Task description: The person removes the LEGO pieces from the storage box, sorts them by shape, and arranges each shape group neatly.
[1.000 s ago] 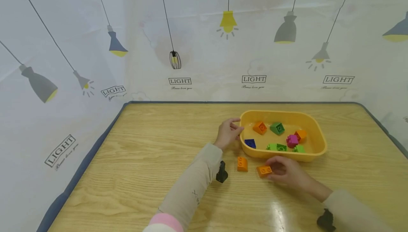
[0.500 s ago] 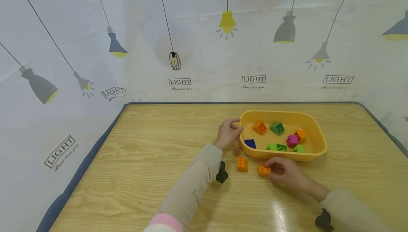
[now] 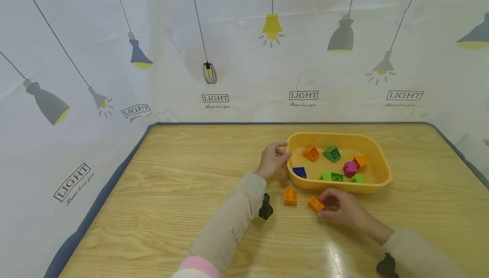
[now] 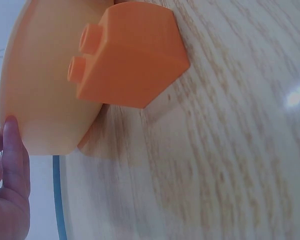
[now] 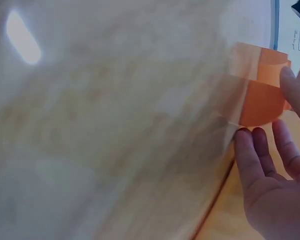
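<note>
My left hand [image 3: 272,160] is at the left end of a yellow plastic tub [image 3: 338,186], fingertips right at its rim. The left wrist view has one straight finger [image 4: 12,150] against the tub's outer wall. My right hand [image 3: 344,208] pinches an orange toy building block [image 3: 316,205] with two studs, tilted just in front of the tub. In the right wrist view that block [image 5: 262,102] shows its smooth curved side beside the fingertips. A second orange block [image 3: 290,197], also two-studded, stands on the table left of the held one, its studs toward the left.
Inside the tub lie an orange block [image 3: 311,153], a dark green block [image 3: 332,154], a blue block [image 3: 299,172], a magenta block [image 3: 350,168], another orange block [image 3: 360,161] and several light green ones. A printed curtain [image 3: 244,57] borders the wooden table [image 3: 191,155].
The block in my right hand has been turned and now sits slanted, with the right hand shifted only slightly. My left hand, the tub and the other orange block stay where they were.
</note>
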A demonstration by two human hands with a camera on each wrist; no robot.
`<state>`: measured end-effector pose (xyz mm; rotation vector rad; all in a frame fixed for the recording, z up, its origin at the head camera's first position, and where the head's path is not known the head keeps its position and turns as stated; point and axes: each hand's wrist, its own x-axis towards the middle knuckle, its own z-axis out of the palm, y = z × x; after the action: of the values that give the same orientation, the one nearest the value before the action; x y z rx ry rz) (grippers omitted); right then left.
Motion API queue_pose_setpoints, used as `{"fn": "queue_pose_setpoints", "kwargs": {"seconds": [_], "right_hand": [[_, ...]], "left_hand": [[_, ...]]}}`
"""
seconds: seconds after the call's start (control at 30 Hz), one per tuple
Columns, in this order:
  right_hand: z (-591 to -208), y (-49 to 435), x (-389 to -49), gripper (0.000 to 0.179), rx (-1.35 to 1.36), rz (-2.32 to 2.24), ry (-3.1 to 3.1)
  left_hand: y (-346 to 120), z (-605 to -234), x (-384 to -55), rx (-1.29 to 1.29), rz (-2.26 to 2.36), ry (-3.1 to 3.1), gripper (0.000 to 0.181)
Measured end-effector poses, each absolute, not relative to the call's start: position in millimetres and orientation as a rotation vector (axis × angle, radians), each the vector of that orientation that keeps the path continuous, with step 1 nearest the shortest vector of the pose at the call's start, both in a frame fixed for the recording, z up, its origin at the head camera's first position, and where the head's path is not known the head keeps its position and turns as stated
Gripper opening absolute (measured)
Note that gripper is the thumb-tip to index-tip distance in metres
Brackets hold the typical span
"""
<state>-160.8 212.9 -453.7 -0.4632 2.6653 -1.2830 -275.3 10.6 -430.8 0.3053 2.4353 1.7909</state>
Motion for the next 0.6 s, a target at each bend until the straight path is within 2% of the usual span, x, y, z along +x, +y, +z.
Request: {"fn": "queue_pose_setpoints", "kwargs": {"seconds": [0.4, 0.6], "right_hand": [[-447.9, 217.0, -164.5, 0.039, -0.867, -1.246, 2.610], [-449.0, 215.4, -165.3, 0.037, -0.779, -1.232, 2.591]], "left_hand": [[9.5, -427.9, -273.7, 0.295, 1.788, 2.428, 0.036], [9.4, -428.7, -273.9, 0.305, 1.793, 2.415, 0.036]]}}
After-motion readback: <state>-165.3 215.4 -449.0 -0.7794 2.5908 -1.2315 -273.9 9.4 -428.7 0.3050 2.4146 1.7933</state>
